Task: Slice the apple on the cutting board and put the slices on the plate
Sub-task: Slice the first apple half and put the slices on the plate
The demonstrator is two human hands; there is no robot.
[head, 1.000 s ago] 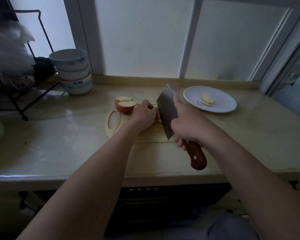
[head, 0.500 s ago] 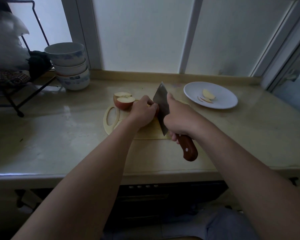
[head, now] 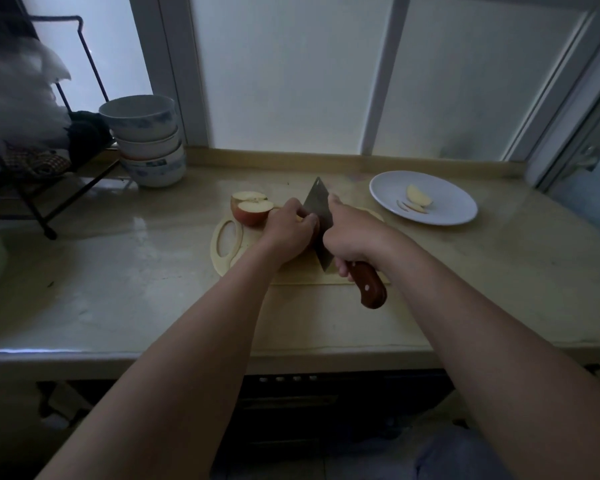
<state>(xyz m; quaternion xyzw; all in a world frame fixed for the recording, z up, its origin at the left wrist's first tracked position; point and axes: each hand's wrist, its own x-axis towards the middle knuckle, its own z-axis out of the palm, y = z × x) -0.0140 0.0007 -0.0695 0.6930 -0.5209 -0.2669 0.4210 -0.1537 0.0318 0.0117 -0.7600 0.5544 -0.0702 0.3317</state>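
Nearby, apple slices [head: 417,199] on white plate [head: 447,211].

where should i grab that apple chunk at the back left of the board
Pinch the apple piece across its rounded red-skinned sides, coming down from above. Its pale cut faces point up and it sits left of the left hand, away from the cleaver.

Cutting board [head: 229,258] mid-counter [head: 118,289]. Apple halves [head: 252,209] at board's 11 o'clock edge. Left hand [head: 288,230] at board centre grips an apple piece [head: 314,235]. Cleaver [head: 317,209] touches it at 3 o'clock, handle in right hand [head: 352,237]. Plate [head: 447,209] off the board at 2 o'clock, slices [head: 418,195] on it. Stacked bowls [head: 146,140] at 10 o'clock, rack [head: 49,233] beyond at 9.
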